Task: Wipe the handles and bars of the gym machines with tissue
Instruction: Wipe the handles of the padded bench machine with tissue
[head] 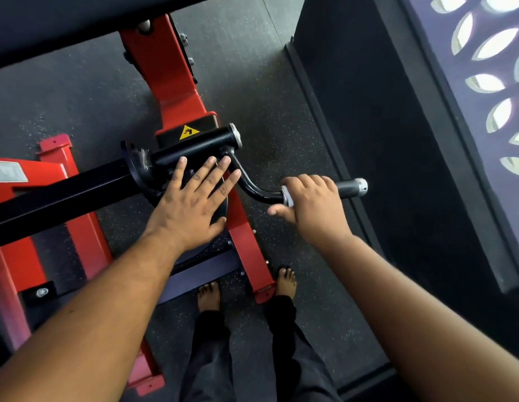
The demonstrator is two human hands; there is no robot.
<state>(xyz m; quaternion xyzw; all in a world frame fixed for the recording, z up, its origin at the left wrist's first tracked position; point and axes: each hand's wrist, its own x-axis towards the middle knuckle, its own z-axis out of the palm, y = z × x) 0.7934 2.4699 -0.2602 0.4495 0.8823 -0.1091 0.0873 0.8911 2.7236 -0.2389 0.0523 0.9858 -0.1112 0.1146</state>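
A red gym machine (171,91) has a black arm (58,195) that ends in a curved black handle (349,188) with silver end caps. My right hand (313,207) curls its fingers over the handle's grip, with the thumb sticking out to the left. No tissue shows in or under that hand. My left hand (191,203) lies flat with straight, spread fingers on the round black plate and hub (142,163) where the arm meets the handle.
The machine's red floor frame (249,245) runs between my bare feet (285,281) on the speckled rubber floor. A raised black platform (368,111) borders the right side, below a wall with leaf-shaped openings. A yellow warning sticker (188,132) sits on the hub.
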